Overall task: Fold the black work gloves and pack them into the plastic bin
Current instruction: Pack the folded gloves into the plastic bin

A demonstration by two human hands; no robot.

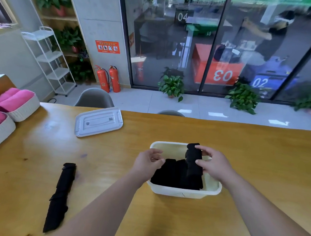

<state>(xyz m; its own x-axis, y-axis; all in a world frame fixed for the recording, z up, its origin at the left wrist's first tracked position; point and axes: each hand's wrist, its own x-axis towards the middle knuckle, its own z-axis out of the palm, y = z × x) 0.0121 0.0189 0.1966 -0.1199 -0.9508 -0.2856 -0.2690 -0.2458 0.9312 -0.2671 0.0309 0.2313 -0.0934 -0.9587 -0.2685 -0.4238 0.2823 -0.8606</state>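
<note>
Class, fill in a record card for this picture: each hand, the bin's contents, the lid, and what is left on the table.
right hand: grips a folded glove over the plastic bin
left hand: fingers curled beside the packed gloves; grip unclear
bin contents: folded black gloves, packed side by side
lid: off, lying flat on the table, behind and left of the bin
left on table: one loose glove, long and not folded, left of the bin
</note>
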